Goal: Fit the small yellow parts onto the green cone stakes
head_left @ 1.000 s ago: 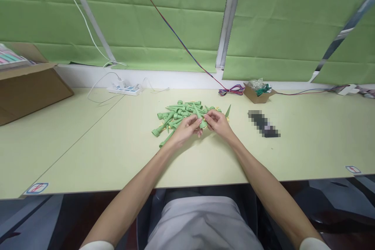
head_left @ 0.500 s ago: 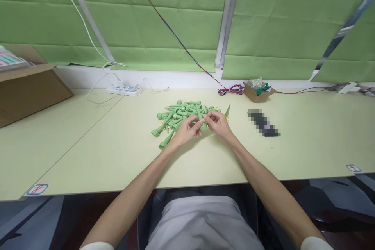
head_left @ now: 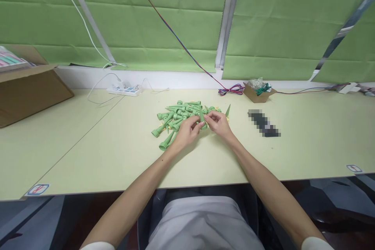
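Okay, your left hand (head_left: 187, 132) pinches a spike (head_left: 201, 114), tip up, at the near side of the pile (head_left: 170, 117), your right hand (head_left: 219, 124) narrowed beside it, its hold unclear, so a loose pinch or off-axis push could drop it among the lookalikes.

Green spikes (head_left: 178, 116) — smooth plastic; brown carton (head_left: 29, 99) — matt cardboard
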`<act>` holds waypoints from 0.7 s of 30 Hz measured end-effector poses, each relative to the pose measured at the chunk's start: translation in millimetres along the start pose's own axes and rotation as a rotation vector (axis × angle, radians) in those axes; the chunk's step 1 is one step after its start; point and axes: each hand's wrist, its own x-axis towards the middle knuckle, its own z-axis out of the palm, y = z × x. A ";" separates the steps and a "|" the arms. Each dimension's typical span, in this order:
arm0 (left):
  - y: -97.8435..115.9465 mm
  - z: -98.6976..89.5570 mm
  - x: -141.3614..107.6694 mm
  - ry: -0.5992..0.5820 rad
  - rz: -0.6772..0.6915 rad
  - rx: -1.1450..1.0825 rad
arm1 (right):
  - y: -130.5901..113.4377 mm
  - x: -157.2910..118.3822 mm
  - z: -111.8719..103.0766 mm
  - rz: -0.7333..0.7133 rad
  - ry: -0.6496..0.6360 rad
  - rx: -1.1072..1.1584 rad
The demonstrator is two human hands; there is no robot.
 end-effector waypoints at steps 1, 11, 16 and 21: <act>-0.4 0.2 0.0 0.008 0.020 0.015 | 0.7 0.1 0.0 0.006 0.003 0.002; 0.4 1.9 1.1 0.034 0.017 -0.020 | 3.1 -0.8 7.8 0.072 0.075 0.049; 0.5 -0.2 4.3 0.014 -0.154 -0.230 | -8.1 -1.6 13.2 0.133 0.053 0.237; -1.3 -3.0 6.3 0.014 -0.203 -0.328 | -17.6 -5.2 13.3 0.183 -0.004 0.275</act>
